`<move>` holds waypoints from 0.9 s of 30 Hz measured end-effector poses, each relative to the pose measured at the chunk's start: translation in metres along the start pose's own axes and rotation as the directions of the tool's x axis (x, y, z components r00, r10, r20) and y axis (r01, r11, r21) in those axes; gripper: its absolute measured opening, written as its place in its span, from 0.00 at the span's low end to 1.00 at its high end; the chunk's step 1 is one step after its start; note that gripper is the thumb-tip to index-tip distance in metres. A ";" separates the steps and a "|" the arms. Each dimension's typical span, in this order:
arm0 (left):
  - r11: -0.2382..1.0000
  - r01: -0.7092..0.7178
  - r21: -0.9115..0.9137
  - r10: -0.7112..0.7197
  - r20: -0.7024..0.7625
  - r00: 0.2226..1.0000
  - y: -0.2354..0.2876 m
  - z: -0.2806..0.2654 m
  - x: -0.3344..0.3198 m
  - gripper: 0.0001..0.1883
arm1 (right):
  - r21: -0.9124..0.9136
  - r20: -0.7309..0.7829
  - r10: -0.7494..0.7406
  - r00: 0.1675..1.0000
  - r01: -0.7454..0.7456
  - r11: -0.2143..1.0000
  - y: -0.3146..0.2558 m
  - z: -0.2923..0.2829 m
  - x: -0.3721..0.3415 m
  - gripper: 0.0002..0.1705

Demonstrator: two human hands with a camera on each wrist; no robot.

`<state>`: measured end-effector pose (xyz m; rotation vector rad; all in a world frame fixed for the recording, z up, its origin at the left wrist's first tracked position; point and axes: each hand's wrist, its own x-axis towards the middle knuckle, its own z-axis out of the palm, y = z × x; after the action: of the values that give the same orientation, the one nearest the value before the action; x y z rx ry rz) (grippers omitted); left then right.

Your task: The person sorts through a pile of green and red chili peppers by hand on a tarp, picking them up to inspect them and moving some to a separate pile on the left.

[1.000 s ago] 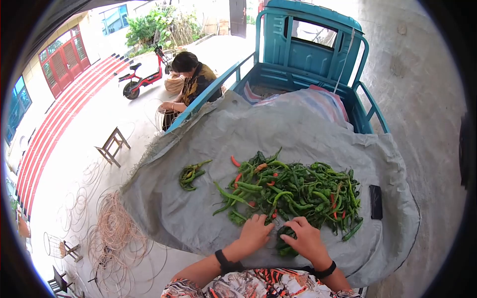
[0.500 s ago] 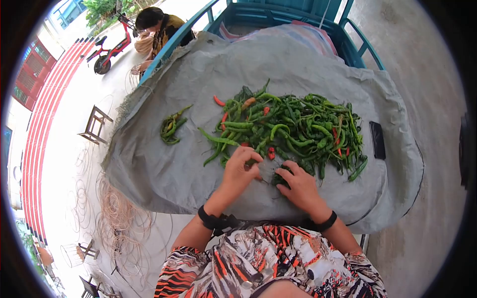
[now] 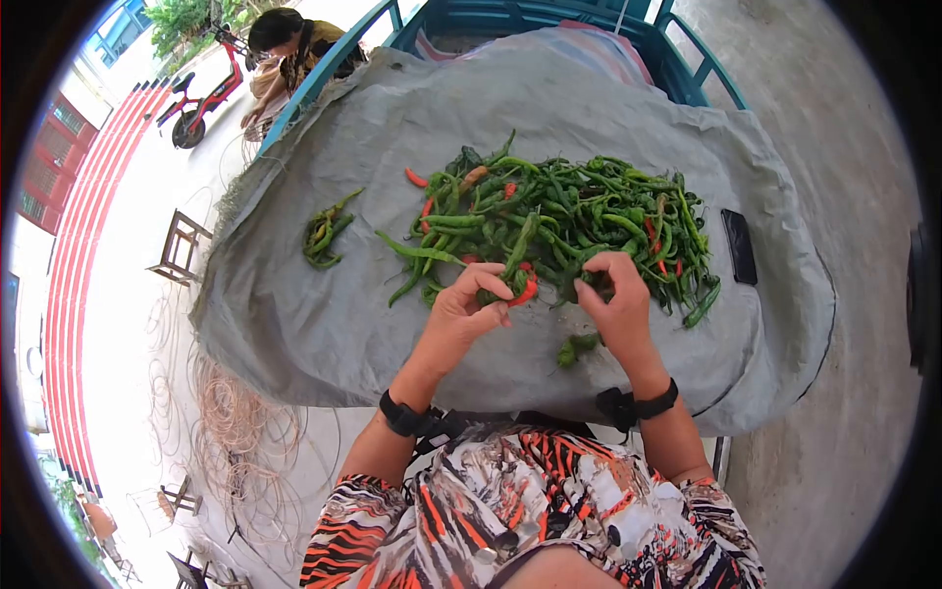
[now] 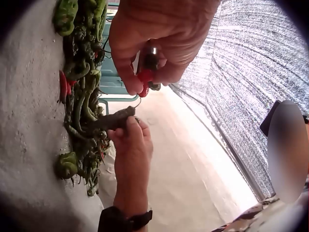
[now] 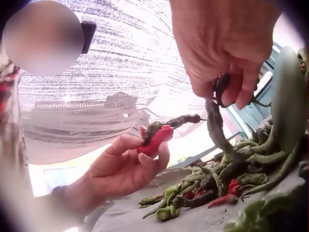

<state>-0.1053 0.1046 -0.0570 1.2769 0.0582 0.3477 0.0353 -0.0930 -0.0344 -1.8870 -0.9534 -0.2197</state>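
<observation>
In the head view the left hand (image 3: 469,306) pinches a red pepper (image 3: 527,286) together with green ones at the near edge of the pepper heap (image 3: 589,211). To its right, the right hand (image 3: 619,302) grips dark green peppers. The right wrist view shows the red pepper (image 5: 157,140) between the left hand's thumb and fingers, and a long dark pepper (image 5: 217,126) hanging from the right hand (image 5: 229,72). A green pepper (image 3: 577,348) lies on the grey cloth (image 3: 471,363) below the hands.
A small bunch of peppers (image 3: 327,232) lies at the left of the cloth, a black phone (image 3: 739,245) at the right. Behind stands the blue truck bed (image 3: 708,67). A seated person (image 3: 306,49), a stool (image 3: 179,246) and coiled strips (image 3: 240,422) are at the left.
The head view has tilted down. Both hands have lifted from the cloth; the left now holds a red pepper with green ones, and the right has raised dark peppers, leaving a green one below.
</observation>
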 end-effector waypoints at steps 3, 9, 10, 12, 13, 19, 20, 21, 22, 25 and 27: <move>1.000 -0.016 0.012 0.016 0.002 1.000 -0.005 0.010 -0.003 0.09 | 0.079 -0.120 -0.076 0.990 0.086 0.993 0.010 -0.002 0.021 0.19; 0.998 0.001 0.061 -0.001 -0.003 1.000 -0.009 0.031 -0.011 0.09 | 0.112 0.035 -0.125 0.992 0.120 0.986 -0.002 -0.011 0.025 0.31; 0.997 0.016 0.070 -0.016 0.009 1.000 -0.009 0.032 -0.014 0.09 | 0.086 0.115 -0.180 0.977 0.171 0.982 -0.003 -0.013 0.022 0.32; 0.995 0.070 0.076 -0.075 0.068 0.995 -0.004 0.037 -0.020 0.09 | 0.037 0.166 -0.268 0.949 0.266 0.963 0.006 -0.013 0.018 0.26; 0.992 0.095 0.080 -0.102 0.097 0.990 -0.003 0.040 -0.022 0.08 | 0.034 0.194 -0.288 0.938 0.287 0.957 0.015 -0.014 0.015 0.23; 0.995 0.097 0.014 -0.096 -0.103 0.990 -0.022 0.049 -0.035 0.06 | -0.147 0.168 -0.177 0.970 0.202 0.968 0.034 -0.040 0.013 0.17; 0.993 0.114 -0.016 -0.116 -0.108 0.987 -0.023 0.050 -0.037 0.07 | -0.147 0.154 -0.127 0.980 0.150 0.978 0.038 -0.042 0.017 0.17; 0.990 0.129 -0.047 -0.134 -0.109 0.985 -0.022 0.051 -0.038 0.07 | -0.149 0.139 -0.076 0.987 0.097 0.984 0.038 -0.044 0.023 0.17; 0.986 0.144 -0.080 -0.152 -0.109 0.982 -0.021 0.052 -0.039 0.07 | -0.041 0.088 -0.069 0.994 0.073 0.997 0.035 -0.042 0.031 0.16; 0.978 0.129 -0.166 -0.156 -0.167 0.973 -0.018 0.062 -0.037 0.09 | 0.153 0.018 -0.053 0.998 0.050 0.987 0.011 -0.027 0.038 0.16; 0.985 0.092 -0.143 -0.117 -0.177 0.977 -0.019 0.062 -0.035 0.10 | 0.166 0.120 -0.027 0.992 0.007 0.986 -0.002 -0.023 0.029 0.16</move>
<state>-0.1191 0.0323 -0.0620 1.1016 0.2559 0.3725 0.0594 -0.0967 -0.0061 -1.7556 -1.0382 -0.0332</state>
